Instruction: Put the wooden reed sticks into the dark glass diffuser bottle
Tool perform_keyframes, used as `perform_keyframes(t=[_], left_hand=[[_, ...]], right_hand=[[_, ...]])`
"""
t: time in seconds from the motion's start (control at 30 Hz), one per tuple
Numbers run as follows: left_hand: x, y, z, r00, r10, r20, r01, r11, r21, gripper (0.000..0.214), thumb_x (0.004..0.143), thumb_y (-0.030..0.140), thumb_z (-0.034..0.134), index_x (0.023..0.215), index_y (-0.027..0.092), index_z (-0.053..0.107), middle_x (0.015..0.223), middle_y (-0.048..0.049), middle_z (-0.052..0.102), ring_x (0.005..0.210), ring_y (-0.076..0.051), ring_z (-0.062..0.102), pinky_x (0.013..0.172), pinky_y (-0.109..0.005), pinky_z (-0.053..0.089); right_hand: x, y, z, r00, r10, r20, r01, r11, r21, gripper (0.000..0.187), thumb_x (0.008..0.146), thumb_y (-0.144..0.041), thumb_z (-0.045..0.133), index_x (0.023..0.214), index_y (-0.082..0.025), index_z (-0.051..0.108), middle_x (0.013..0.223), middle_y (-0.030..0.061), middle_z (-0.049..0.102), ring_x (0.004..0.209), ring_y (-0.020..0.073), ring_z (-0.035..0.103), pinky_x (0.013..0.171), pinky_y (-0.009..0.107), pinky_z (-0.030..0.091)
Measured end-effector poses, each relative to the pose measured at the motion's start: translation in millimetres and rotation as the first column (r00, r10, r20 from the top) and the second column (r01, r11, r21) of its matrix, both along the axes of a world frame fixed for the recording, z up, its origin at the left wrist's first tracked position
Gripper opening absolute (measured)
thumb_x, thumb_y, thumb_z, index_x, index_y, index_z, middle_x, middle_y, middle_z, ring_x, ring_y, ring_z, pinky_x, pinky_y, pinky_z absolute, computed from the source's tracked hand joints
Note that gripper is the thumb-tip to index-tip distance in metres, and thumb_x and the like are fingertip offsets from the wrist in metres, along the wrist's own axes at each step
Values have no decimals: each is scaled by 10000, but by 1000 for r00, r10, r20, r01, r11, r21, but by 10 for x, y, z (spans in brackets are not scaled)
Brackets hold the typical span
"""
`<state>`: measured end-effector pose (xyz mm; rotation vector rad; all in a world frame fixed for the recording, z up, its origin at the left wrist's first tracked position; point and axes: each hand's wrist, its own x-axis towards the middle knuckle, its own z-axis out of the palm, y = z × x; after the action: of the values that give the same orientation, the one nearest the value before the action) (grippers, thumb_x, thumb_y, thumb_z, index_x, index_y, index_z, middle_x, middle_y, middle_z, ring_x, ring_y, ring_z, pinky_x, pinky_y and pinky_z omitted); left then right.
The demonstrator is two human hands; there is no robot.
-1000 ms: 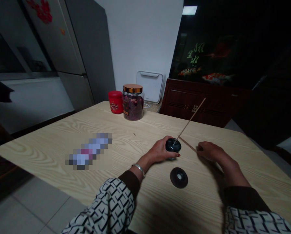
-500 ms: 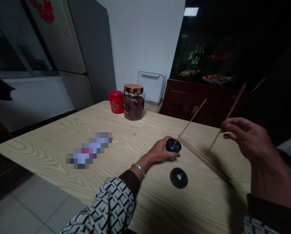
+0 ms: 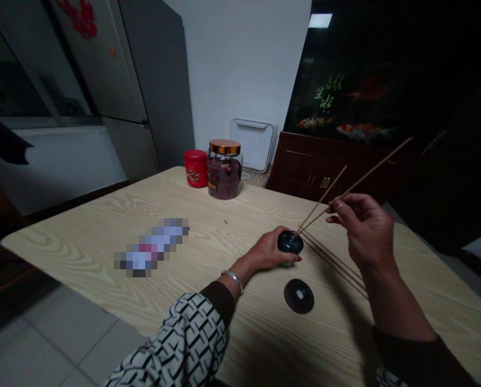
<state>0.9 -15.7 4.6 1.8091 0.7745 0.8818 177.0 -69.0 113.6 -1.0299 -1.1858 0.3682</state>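
Observation:
My left hand [image 3: 270, 250] is wrapped round a small dark glass bottle [image 3: 291, 243] standing on the table. One thin wooden reed stick [image 3: 325, 193] leans out of the bottle's mouth. Between the thumb and fingers of my right hand [image 3: 363, 226] is a second reed stick [image 3: 380, 164], slanting down with its lower tip at the bottle's mouth; whether the tip is inside I cannot tell. Several more sticks [image 3: 337, 264] lie on the table right of the bottle, partly behind my right wrist. A dark round cap [image 3: 299, 296] with a pale centre lies in front of the bottle.
On the wooden table [image 3: 143, 301] a blurred-out flat item [image 3: 154, 248] lies at the left. A red canister [image 3: 196, 169] and a glass jar [image 3: 224, 174] with a copper lid stand at the back. Beyond are a white panel device [image 3: 252, 145], a fridge [image 3: 165, 80] and a fish tank [image 3: 345, 102].
My right hand has moved left with its stick, bringing the lower tip from above the table to the bottle's mouth. My left hand keeps its hold on the bottle.

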Motion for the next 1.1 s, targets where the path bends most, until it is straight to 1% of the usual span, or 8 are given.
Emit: perform_keyframes(t=[0.3,0.47,0.57,0.67,0.73,0.8,0.93,1.1], left_hand=[[-6,7,0,1000,14,-23,-13,1000,20,762,599,440,871,1251,180,574,1072,-71,681,973,-226,630,855,-338,507],[-10,2,9,1000,7,-25,-6,1000,30,754,604,445,866,1248,178,576,1069,-74,680,975,-230,630,854,-344,507],[-9,0,3,1000,14,-25,-13,999,35,756,601,445,870,1249,184,579,1075,-77,682,971,-227,632,852,-339,509],[-3,2,-11,1000,8,-12,-8,1000,24,753,602,423,874,1250,181,577,1070,-80,686,956,-218,637,829,-320,511],[0,5,-20,1000,5,-6,-5,1000,21,746,604,413,875,1246,178,577,1064,-78,688,957,-216,638,821,-310,507],[0,8,-25,1000,4,-6,-4,1000,24,737,606,418,874,1238,177,582,1062,-75,688,963,-217,638,823,-307,503],[-1,19,-30,1000,-7,-12,7,1000,20,747,609,423,871,1250,178,578,1074,-73,685,964,-214,636,826,-308,503],[12,39,-53,1000,-12,4,12,1000,8,757,600,416,876,1249,174,571,1065,-73,684,961,-217,637,828,-318,507]], right_hand=[[-78,89,-216,982,131,135,-106,978,-180,274,771,-417,760,839,-182,636,791,-2,645,705,137,644,590,278,604],[49,105,-245,932,272,241,-154,897,-415,370,779,-522,720,860,-173,630,756,18,658,663,160,659,581,296,579],[299,111,-224,875,300,381,-74,859,-507,366,837,-547,624,877,-184,638,777,40,675,706,185,666,595,299,554],[630,144,-288,661,248,708,249,818,-518,236,859,-429,578,872,-211,667,851,64,710,753,200,660,633,297,497],[817,181,-406,456,276,846,467,735,-492,177,832,-367,588,865,-227,690,889,79,726,793,224,659,651,310,456],[945,225,-567,357,369,858,567,644,-513,169,802,-362,611,859,-228,697,912,93,730,827,249,661,657,323,432],[1078,313,-872,398,460,793,565,558,-607,205,731,-352,682,880,-212,681,939,95,724,856,248,659,677,313,431],[1199,355,-1028,559,500,662,341,589,-733,132,712,-307,661,778,-193,659,828,54,710,770,189,627,681,274,444]])
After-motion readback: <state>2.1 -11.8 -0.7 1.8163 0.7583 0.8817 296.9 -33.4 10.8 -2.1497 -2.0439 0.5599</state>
